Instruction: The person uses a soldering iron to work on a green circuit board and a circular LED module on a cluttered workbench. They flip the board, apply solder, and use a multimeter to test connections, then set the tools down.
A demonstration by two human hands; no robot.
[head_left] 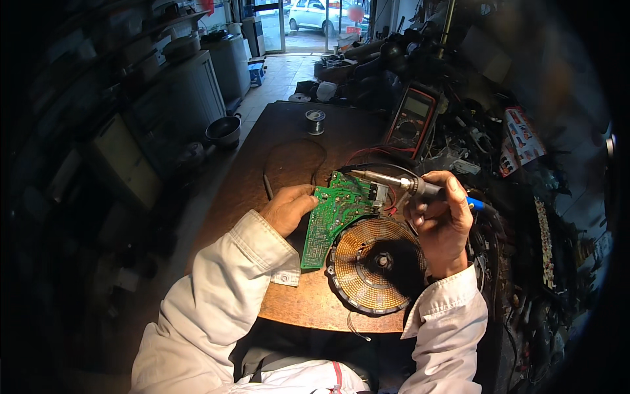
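My left hand [290, 209] grips the left edge of a green circuit board [326, 220], its fingers partly hidden behind it. The board's solder side faces up. In my right hand [443, 220] is a soldering iron [401, 182] with a blue handle end, held by closed fingers. Its tip points left, over the far part of the board; whether it touches cannot be told. A round copper induction coil [367, 285] on a dark frame lies just nearer than the board, and a shadow falls across its middle. A thin cable with a small plug hangs off the table's front edge by the coil.
On the wooden table [282, 131] stand a solder spool [315, 121] and, at the far right, a multimeter [413, 119] with red leads. A dark probe [268, 186] lies left of the board. Cluttered parts pile up along the right. A bowl-like pan [224, 131] sits beyond the table's left edge.
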